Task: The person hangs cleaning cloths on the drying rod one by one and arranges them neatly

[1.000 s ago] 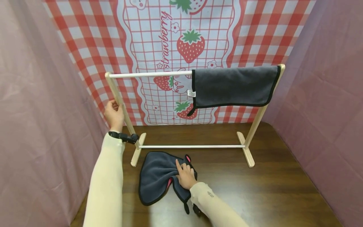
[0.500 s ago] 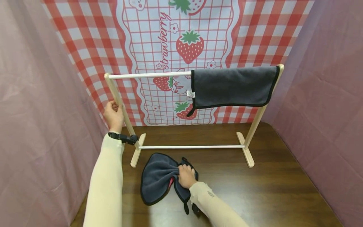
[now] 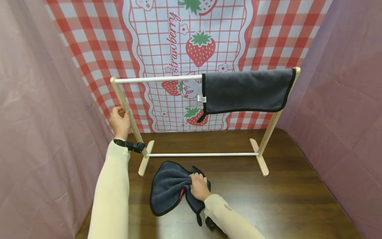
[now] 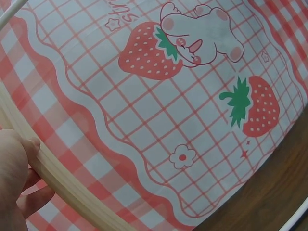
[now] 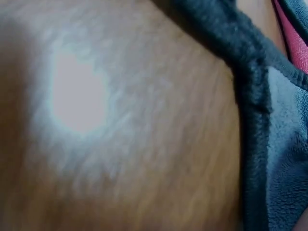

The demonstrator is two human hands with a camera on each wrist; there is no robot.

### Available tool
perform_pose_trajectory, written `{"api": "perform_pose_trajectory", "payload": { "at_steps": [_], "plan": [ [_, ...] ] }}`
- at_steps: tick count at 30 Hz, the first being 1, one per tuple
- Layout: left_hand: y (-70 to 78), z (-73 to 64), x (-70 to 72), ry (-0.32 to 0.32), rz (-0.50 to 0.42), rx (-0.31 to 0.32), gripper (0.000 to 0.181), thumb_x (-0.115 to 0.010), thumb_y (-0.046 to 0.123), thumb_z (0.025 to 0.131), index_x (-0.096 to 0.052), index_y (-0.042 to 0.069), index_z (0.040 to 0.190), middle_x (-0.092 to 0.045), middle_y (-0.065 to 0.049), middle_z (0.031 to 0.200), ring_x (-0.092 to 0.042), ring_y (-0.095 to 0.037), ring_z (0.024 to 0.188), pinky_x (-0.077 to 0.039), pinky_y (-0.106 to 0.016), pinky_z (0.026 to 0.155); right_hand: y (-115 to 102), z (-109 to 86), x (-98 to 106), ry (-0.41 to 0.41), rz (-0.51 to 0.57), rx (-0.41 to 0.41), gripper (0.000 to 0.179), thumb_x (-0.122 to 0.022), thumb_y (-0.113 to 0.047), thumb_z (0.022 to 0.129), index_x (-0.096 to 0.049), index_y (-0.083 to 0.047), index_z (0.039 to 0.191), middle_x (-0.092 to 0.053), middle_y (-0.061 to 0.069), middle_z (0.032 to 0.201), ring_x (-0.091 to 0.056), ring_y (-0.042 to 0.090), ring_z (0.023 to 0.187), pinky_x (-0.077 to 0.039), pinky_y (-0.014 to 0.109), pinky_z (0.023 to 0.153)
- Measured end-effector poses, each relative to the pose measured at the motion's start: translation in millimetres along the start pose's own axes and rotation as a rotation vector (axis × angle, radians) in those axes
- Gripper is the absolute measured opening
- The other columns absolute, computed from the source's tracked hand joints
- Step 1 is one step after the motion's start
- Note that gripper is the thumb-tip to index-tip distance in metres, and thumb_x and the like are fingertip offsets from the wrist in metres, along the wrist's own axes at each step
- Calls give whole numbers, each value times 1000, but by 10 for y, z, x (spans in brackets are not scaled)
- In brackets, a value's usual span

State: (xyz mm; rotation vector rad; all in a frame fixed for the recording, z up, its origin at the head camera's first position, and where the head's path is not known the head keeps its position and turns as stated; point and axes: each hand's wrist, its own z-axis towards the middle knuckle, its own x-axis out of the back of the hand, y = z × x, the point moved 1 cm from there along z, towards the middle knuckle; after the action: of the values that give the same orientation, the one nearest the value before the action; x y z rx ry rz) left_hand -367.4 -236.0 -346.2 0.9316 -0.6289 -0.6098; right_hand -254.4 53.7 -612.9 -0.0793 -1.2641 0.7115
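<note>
Head view: right hand [image 3: 200, 186] grips grey cloth [image 3: 169, 190], now slightly farther right.

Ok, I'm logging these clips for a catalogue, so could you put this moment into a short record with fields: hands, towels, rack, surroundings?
Left hand: holds the left post of the rack
Right hand: grips a bunched grey towel
Bunched towel: on the table, in front of the rack; black edging, some pink showing
Hung towel: grey, draped over the right part of the top bar; white tag at its left edge
Rack: upright, wooden posts, white bars
Backdrop: red-and-white checks, strawberries
</note>
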Motion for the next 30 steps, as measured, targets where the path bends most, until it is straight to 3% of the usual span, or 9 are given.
{"api": "perform_pose_trajectory", "payload": {
  "at_steps": [6,21,30],
  "plan": [
    [-1,6,3,-3,-1,-15,23,-62,-1,94,-60,-11,115,-66,-26,109,-63,-34,98,-53,-35,87,7,45,127,82,-9,76,24,-68,-2,85,-59,-5,108,-57,8,96,-50,28,87,-35,38,68],
    [-22,8,19,-14,-5,-32,24,-62,-3,93,-59,-13,114,-66,-27,110,-65,-35,99,-54,-35,88,-142,240,544,171,15,226,26,-67,-2,86,-58,-5,110,-55,9,96,-47,27,85,-33,39,68],
    [-23,9,26,-12,-2,-46,24,-63,-3,92,-60,-13,114,-66,-28,109,-65,-36,100,-54,-36,88,-259,363,766,214,18,322,35,-64,1,80,-56,-3,113,-54,10,97,-46,28,85,-34,40,69]
  ]
}}
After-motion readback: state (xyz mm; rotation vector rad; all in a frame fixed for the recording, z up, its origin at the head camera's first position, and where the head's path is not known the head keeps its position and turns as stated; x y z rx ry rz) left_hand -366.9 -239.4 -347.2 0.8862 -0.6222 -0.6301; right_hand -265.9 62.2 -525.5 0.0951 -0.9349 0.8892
